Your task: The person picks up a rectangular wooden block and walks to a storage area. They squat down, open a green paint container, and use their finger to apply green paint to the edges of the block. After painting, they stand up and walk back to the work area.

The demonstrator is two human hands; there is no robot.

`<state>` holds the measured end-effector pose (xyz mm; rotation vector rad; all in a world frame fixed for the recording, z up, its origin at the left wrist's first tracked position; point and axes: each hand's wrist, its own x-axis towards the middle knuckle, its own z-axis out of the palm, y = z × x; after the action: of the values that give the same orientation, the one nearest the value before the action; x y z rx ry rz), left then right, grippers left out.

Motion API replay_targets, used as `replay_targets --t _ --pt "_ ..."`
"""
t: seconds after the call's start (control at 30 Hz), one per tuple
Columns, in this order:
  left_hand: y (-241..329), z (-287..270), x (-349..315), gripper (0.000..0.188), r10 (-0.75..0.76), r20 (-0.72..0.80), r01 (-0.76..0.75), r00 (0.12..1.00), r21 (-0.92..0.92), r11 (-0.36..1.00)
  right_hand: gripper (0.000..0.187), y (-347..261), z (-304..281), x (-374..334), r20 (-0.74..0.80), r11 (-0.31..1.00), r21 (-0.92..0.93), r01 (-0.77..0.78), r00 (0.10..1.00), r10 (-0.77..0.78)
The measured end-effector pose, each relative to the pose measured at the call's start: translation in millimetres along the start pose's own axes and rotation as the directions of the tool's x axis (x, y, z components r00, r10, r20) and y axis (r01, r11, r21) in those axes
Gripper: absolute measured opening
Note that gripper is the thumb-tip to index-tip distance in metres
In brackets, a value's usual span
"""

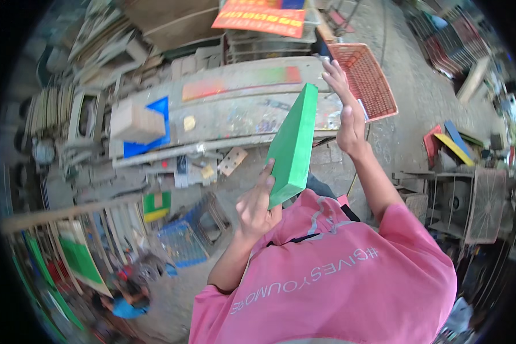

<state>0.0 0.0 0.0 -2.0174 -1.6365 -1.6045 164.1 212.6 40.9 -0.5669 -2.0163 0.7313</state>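
Observation:
My left hand (258, 203) grips the lower end of a thick, flat green board (292, 146), which it holds tilted up in front of my chest. The fingers lie against its broad face. To the right of the board's upper part, my right hand (350, 117) is raised with its fingers stretched out and nothing in it. Beyond the board stands a paint-spattered workbench (223, 120). On its left end, a pale wooden block (136, 123) rests on a blue panel (165, 123). A small yellowish piece (189, 122) lies beside them.
A red plastic basket (370, 80) stands past the bench's right end. Stacked wood pieces (46, 114) crowd the left. A blue crate (183, 243) sits on the floor near a wooden rack (97, 229). Another person (129, 307) is low at the left. Coloured boards (453, 143) lie at right.

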Motion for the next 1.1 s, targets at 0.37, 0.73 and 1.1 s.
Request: replay_targets --t 0.37,0.73,1.1 --pt "3.0 176.7 125.9 0.058 0.217 0.256 -0.143 0.942 -0.279 0.950 0.064 -59.1 -141.6 -42.5 0.014 0.894 0.192 0.406 0.909 -0.416" --pt "66.0 293.7 178.1 0.062 0.303 0.426 0.135 0.852 -0.739 0.660 0.087 122.0 -186.0 -151.2 -0.567 0.524 0.751 -0.401 0.015 0.824" --pt "162.0 457.2 254.8 0.048 0.215 0.676 0.611 0.705 -0.733 0.301 0.083 87.1 -314.0 -203.6 -0.893 0.575 0.442 -0.689 -0.278 0.354"
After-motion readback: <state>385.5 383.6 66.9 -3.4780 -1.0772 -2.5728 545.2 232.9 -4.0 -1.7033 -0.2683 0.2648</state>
